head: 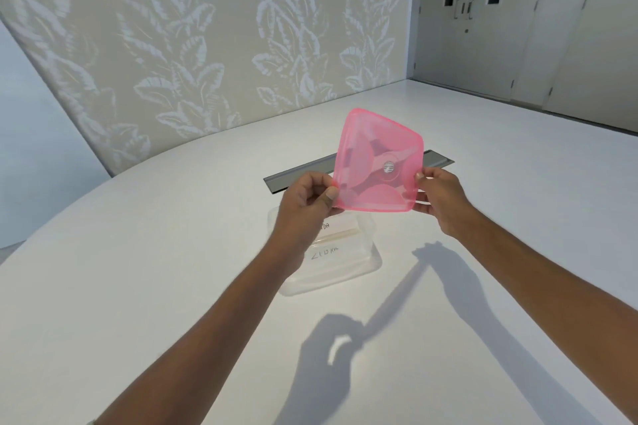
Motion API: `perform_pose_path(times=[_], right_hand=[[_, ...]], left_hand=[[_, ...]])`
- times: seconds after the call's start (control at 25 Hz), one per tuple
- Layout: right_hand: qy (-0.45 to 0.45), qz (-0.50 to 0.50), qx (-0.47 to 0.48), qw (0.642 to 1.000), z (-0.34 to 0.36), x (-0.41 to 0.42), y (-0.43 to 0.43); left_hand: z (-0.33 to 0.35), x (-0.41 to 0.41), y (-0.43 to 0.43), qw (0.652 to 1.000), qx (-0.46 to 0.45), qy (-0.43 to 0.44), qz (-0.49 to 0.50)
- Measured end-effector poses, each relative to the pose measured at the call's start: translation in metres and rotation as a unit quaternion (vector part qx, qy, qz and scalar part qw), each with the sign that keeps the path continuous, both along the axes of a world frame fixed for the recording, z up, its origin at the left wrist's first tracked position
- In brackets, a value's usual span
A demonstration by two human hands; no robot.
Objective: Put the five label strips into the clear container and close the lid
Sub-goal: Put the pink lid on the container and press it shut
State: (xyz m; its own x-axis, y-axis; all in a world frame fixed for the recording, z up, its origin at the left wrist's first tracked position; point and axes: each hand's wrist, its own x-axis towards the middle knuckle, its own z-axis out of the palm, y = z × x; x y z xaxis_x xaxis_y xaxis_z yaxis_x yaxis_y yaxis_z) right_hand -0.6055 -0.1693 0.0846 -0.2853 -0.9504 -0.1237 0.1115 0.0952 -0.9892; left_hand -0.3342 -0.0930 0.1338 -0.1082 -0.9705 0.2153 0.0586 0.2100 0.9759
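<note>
A translucent pink lid (376, 162) with a round centre knob is held upright in the air above the table. My left hand (307, 198) pinches its lower left corner between thumb and fingers. My right hand (440, 200) pinches its right edge. Below the lid, the clear container (359, 266) stands open on the white table, partly hidden by my left hand and forearm. White label strips (326, 254) with handwritten letters lie inside it; how many I cannot tell.
A long grey cable slot (290, 176) is set into the white table (155, 252) just behind the lid. A leaf-patterned wall runs behind the table at the left. Grey doors stand at the far right.
</note>
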Motion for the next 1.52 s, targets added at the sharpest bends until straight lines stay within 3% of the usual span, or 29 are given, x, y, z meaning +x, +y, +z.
perform_pose_path(times=[0.24, 0.68, 1.12, 1.52], right_hand=[[0.070, 0.025, 0.027, 0.997, -0.008, 0.017, -0.018], [0.166, 0.068, 0.077, 0.981, -0.035, 0.062, -0.042], [0.201, 0.083, 0.066, 0.974, -0.038, 0.066, -0.047], [0.241, 0.084, 0.084, 0.963, -0.044, 0.066, -0.049]], left_hand=[[-0.025, 0.059, -0.004, 0.986, 0.048, -0.059, 0.150], [-0.080, 0.104, -0.016, 0.940, 0.182, -0.115, 0.264], [-0.101, 0.110, -0.029, 0.931, 0.193, -0.132, 0.279], [-0.112, 0.110, -0.031, 0.933, 0.233, -0.083, 0.261]])
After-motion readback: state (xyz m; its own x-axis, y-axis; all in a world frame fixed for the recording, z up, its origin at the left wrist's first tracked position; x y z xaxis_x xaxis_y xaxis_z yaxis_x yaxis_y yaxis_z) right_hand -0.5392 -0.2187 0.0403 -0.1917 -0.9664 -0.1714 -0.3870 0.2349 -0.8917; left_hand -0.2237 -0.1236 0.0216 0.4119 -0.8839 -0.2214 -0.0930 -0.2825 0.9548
